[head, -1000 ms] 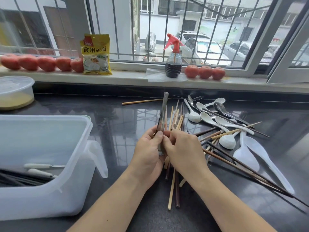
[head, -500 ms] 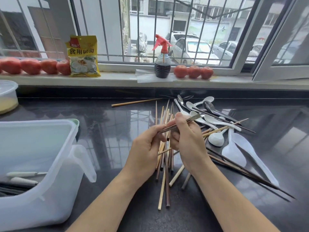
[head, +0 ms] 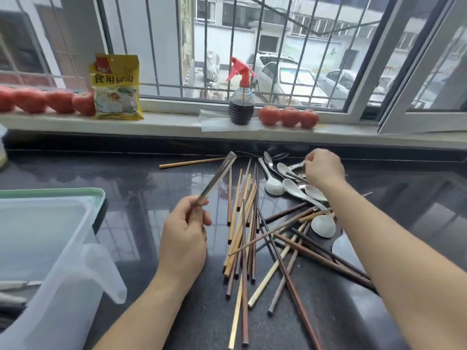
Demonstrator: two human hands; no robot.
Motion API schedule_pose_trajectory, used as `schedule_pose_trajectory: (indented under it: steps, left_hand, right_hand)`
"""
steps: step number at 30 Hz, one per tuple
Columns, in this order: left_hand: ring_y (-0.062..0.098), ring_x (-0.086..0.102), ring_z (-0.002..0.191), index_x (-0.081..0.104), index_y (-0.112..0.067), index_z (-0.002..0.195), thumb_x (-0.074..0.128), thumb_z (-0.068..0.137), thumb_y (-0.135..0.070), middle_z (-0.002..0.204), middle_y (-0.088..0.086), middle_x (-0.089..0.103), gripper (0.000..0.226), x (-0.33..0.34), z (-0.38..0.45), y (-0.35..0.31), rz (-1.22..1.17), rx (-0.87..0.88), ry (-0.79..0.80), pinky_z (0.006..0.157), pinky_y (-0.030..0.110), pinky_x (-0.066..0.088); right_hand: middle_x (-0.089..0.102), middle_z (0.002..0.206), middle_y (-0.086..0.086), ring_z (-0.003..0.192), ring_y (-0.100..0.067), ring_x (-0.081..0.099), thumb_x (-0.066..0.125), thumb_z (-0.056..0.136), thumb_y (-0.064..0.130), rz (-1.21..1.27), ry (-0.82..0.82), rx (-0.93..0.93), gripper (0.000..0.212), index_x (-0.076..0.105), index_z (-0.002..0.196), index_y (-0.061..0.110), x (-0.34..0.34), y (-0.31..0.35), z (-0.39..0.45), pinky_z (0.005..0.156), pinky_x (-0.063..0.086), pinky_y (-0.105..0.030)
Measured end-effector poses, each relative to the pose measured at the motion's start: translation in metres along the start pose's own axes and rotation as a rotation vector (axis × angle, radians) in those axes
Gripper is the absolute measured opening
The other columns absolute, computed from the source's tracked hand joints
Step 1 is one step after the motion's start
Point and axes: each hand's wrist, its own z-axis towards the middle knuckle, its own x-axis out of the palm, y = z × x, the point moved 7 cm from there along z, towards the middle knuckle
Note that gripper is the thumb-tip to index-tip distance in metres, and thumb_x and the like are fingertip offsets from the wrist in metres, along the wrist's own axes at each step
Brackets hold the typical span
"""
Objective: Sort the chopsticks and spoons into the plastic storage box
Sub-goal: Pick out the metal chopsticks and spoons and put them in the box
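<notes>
- On the dark bench [head: 126, 198], wooden chopsticks [head: 243, 223] lie piled beside white spoons [head: 298, 190].
- Left hand [head: 184, 238] grips metal chopsticks [head: 218, 178], lifted.
- Right hand [head: 323, 168] pinches a spoon among the spoons.
- Plastic storage box [head: 50, 248] stands left.

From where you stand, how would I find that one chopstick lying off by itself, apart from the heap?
Start at the spray bottle with the red trigger on the windowsill and drop straight down to the dark countertop. Just below and left lies a single pale wooden chopstick. Unlike the heap of chopsticks, which mostly point toward the window, it lies crosswise on its own.
</notes>
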Motion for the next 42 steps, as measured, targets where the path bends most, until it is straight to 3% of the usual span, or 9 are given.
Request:
schedule_pose_trajectory:
  steps: [4,11,19,22,26,30,35,39,42]
  left_hand:
    - [0.014,0.034,0.047,0.067,-0.025,0.101,0.042,0.110,-0.012,0.075,0.003,0.058,0.030,-0.005,0.005,0.004,-0.045,-0.040,-0.015,0.045,0.028,0.027]
    - [0.013,0.031,0.046,0.066,-0.019,0.106,0.041,0.111,-0.013,0.076,0.003,0.060,0.026,-0.006,0.008,0.008,-0.113,-0.094,-0.030,0.044,0.028,0.024]
    - [0.018,0.045,0.047,0.062,-0.014,0.111,0.041,0.111,-0.017,0.093,0.016,0.072,0.021,-0.004,0.003,-0.006,-0.120,-0.122,-0.034,0.044,0.030,0.037]
    - [0.023,0.058,0.055,0.062,-0.009,0.114,0.040,0.111,-0.014,0.098,0.020,0.073,0.023,-0.002,-0.003,-0.017,-0.226,-0.150,-0.001,0.052,0.032,0.052]
    - [0.026,0.075,0.077,0.060,-0.007,0.121,0.040,0.111,-0.014,0.101,0.016,0.077,0.023,0.006,-0.012,-0.025,-0.540,-0.295,0.068,0.068,0.032,0.062]
    - [0.027,0.077,0.096,0.056,-0.006,0.108,0.040,0.111,-0.014,0.110,0.017,0.077,0.018,0.013,-0.016,-0.026,-0.645,-0.368,0.121,0.075,0.033,0.061]
    - [0.026,0.067,0.123,0.055,-0.009,0.102,0.042,0.109,-0.011,0.122,0.015,0.074,0.015,0.019,-0.018,-0.017,-0.675,-0.431,0.161,0.099,0.038,0.050]
    - [0.025,0.056,0.135,0.065,-0.007,0.108,0.054,0.095,-0.016,0.138,0.012,0.066,0.020,0.030,-0.025,-0.021,-0.769,-0.460,0.296,0.116,0.042,0.040]
    - [0.023,0.066,0.114,0.077,-0.008,0.109,0.056,0.093,-0.021,0.122,0.013,0.071,0.029,0.037,-0.031,-0.022,-0.793,-0.489,0.387,0.111,0.039,0.045]
  right_hand:
    - [0.062,0.122,-0.021,0.116,-0.040,0.053,0.054,0.098,0.027,-0.282,0.062,0.104,0.031,0.060,0.117,0.003,0.030,-0.044,0.038,0.095,0.040,-0.041]
    - [0.064,0.113,-0.023,0.109,-0.042,0.058,0.061,0.094,0.018,-0.244,0.063,0.186,0.026,0.063,0.114,0.002,0.041,-0.055,0.055,0.087,0.049,-0.042]
    - [0.070,0.092,-0.019,0.079,-0.037,0.068,0.047,0.103,0.010,0.219,-0.427,-0.341,0.018,0.055,0.119,0.006,-0.064,0.055,-0.014,0.065,0.047,-0.037]
    - [0.066,0.098,-0.007,0.059,-0.011,0.066,0.052,0.104,0.014,0.770,-0.202,-0.405,0.034,0.042,0.136,0.020,-0.088,0.093,-0.079,0.053,0.056,-0.031]
    - [0.071,0.087,-0.002,0.065,-0.047,0.057,0.052,0.097,0.000,0.978,0.074,-0.320,0.032,0.067,0.112,0.023,-0.065,0.097,-0.159,0.054,0.055,-0.050]
    - [0.075,0.107,-0.012,0.074,-0.029,0.073,0.046,0.106,0.024,1.466,0.362,-0.069,0.022,0.059,0.114,0.008,-0.018,0.087,-0.185,0.065,0.059,-0.033]
    - [0.065,0.073,-0.011,0.050,-0.011,0.050,0.058,0.098,0.024,1.397,0.445,-0.073,0.022,0.066,0.097,0.003,-0.003,0.074,-0.184,0.051,0.039,-0.020]
    - [0.040,0.051,0.002,0.046,-0.010,0.023,0.049,0.102,0.029,1.358,1.030,-0.082,0.030,0.058,0.091,0.003,0.022,0.098,-0.214,0.049,0.021,-0.023]
    - [0.034,0.059,-0.001,0.050,-0.012,0.026,0.051,0.102,0.032,1.292,1.178,-0.076,0.027,0.053,0.087,0.009,0.036,0.110,-0.234,0.048,0.027,-0.022]
